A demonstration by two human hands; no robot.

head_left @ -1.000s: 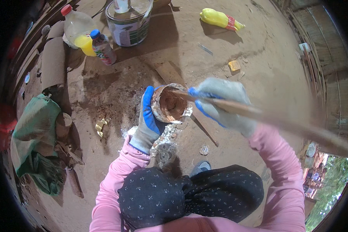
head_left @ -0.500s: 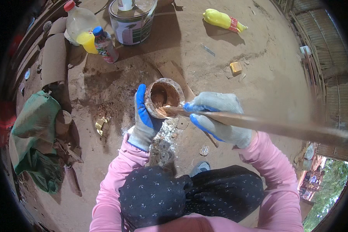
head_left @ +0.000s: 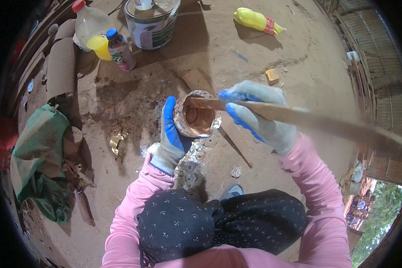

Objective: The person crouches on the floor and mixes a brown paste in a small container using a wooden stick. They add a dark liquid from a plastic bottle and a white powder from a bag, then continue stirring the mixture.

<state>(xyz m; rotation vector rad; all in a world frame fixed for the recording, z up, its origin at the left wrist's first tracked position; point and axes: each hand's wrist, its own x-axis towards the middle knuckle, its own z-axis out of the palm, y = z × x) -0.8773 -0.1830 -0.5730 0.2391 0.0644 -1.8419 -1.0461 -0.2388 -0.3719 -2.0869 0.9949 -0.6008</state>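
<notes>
Grey knit with blue-coated fingers covers both hands I'm watching. The left hand (head_left: 169,136) wraps the pot (head_left: 206,123) from its left side, holding it tilted above the floor (head_left: 308,76), mouth open to view; the right hand's (head_left: 263,117) grip is closed round a long stick (head_left: 303,117), its tip inside the mouth at the far side (whether it presses the wall, I can't tell).

I'd judge the work to be partway along: the stick is in place inside, but the cavity is smeared brown and the rim crusted, so there seems to be more to do. Neither pot nor stick has been set down.

The pot is squat and round, rough and flaky, mottled white and brown outside. The stick is plain wood, flat-sided and blurred toward its right end. Below lies dry, sandy earth, with chalky white crumbs (head_left: 195,151) near the pot, a crinkled gold scrap (head_left: 116,144) to the left, and a coarse green sack (head_left: 38,154) farther left.
</notes>
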